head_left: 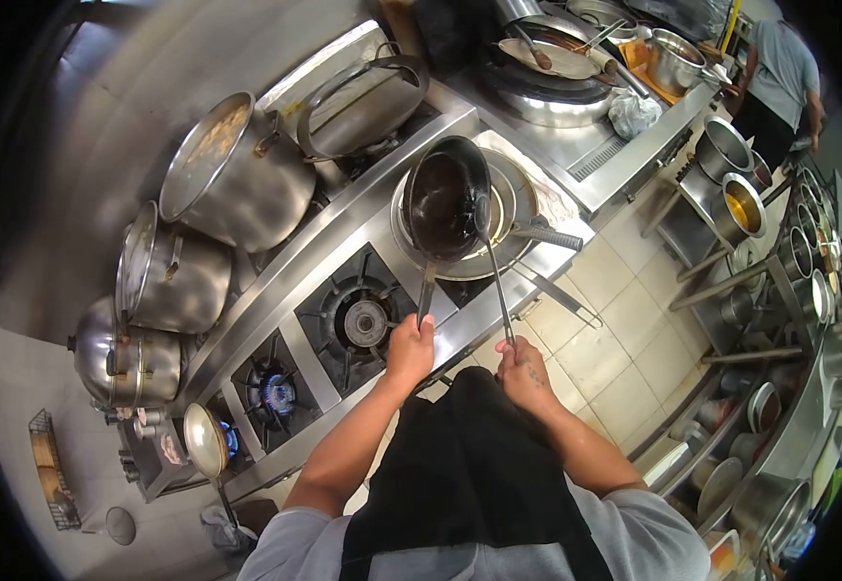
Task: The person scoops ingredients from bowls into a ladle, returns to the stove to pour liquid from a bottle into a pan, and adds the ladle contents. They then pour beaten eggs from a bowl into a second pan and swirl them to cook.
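Observation:
My left hand (409, 351) is closed around the handle of a dark wok (440, 194), which is tilted and has a glossy dark inside. In my right hand (526, 376) is the long thin handle of a ladle (483, 218), its bowl at the wok's right inner rim. Under the wok, and partly hidden by it, are round metal pans (520, 184) on the right end of the stove. A black ribbed handle (549, 235) and a wire handle (558, 295) stick out from there over the stove's front edge.
Left of the wok is an unlit burner (365, 322); beyond it a lit burner (278, 394) shows blue flame. A frying pan (206, 441) sits over another flame. Large stockpots (247, 189) line the back. A person (779, 82) stands far right, near pot-filled shelves (731, 290).

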The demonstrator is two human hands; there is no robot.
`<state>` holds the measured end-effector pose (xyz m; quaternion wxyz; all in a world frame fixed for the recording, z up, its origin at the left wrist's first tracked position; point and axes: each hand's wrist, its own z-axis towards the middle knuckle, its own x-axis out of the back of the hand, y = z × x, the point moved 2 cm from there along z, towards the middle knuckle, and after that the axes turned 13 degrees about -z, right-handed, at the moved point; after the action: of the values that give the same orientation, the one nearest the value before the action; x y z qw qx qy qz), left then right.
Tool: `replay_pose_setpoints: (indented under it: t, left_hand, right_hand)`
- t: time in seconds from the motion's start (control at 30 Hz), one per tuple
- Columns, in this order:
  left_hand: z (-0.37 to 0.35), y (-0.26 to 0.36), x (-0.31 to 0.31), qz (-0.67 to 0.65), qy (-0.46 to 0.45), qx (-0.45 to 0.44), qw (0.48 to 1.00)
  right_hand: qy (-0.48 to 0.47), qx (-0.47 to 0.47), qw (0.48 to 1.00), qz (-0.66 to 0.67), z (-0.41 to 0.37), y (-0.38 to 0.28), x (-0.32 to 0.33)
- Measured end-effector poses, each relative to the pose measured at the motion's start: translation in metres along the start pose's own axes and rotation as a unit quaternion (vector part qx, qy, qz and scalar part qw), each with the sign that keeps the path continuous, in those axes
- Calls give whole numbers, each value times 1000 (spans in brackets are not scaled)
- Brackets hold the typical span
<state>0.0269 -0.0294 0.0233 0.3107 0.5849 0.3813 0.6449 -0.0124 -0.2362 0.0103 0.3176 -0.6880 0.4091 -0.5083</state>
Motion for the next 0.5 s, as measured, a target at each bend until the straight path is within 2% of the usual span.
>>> replay_pose_setpoints:
  t: [0.13,0.17,0.27,0.4,0.5]
  left_hand:
    - [-9,6,9,43,-18,-2,999]
    - [-11,8,13,57,-22,3,998]
    - [-16,7,30,90,-41,8,995]
    - [-21,-3,48,115,-51,13,992]
    - [-23,-9,60,132,-69,-8,989]
  right_hand:
    - [-23,3,1000,5,-9,-3,-18]
    - [-5,47,999,-13,-7,13,-33]
    - [27,51,998,-32,-13,35,-50]
    - [49,11,998,-28,-29,14,-55]
    - [19,-2,1000,-22,-32,3,-71]
